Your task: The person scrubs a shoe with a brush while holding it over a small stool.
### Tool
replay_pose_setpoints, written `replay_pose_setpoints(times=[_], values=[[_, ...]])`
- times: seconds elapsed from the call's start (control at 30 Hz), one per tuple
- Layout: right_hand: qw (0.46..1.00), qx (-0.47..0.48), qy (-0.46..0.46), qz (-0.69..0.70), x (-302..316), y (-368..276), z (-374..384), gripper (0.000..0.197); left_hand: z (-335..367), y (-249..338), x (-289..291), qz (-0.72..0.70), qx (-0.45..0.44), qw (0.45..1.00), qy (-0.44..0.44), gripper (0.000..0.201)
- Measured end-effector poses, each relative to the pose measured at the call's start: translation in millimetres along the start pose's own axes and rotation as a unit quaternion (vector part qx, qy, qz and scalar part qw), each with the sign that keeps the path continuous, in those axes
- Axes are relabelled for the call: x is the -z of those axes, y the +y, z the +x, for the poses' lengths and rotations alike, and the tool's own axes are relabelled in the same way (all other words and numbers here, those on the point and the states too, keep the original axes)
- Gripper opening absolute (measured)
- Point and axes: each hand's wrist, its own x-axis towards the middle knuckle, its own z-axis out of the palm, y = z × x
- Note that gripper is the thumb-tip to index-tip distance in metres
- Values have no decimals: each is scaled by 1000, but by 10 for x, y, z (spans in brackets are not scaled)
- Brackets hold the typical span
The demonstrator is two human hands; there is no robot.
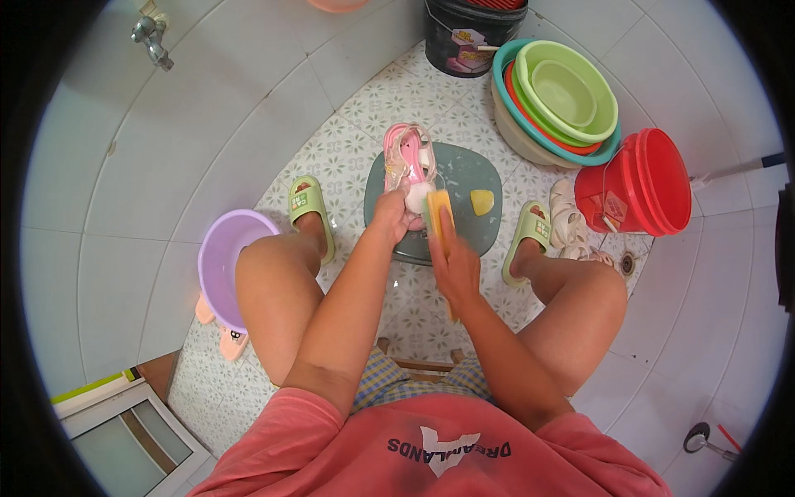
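Red shirt cloth fills the lower edge, closest to the lens, with the person's bare knees spread wide on either side. At the far left a metal tap sticks out of the tiled wall. Below it, a purple bucket stands just beside the left knee, with peach slippers partly under it. The left foot wears a green slipper.

Between the feet is a dark green stool. On its top, toward the left, lies a pink sandal with clear straps, its lower end gripped by the left hand. The right hand is closed around a yellow brush, its head against or just beside the sandal; blur makes contact hard to judge, and the white patch there may be suds or trim. If the left grip is loose, a hard stroke could skid the sandal away. A stroke that strays left could scrape the left fingers, which sit close to the brush.

Right of the brush, a piece of yellow soap lies loose; a knock could send it off the stool. Farther right are white sandals and a red bucket.
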Motion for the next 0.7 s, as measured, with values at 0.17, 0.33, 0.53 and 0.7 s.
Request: replay_pose_setpoints(times=[0.17,0.33,0.53,0.7], values=[[998,10,-27,-57,-82,-100,663,53,11,-3,-33,9,3,1000,-3,35],[995,-21,-60,-75,-111,129,254,53,111,-46,65,-20,8,1000,-5,36],[1000,11,-13,-16,18,-13,255,53,51,-14,52,-3,1,1000,-11,36],[999,-2,-42,-32,-116,-47,631,54,-37,16,-56,6,16,1000,-2,36]])
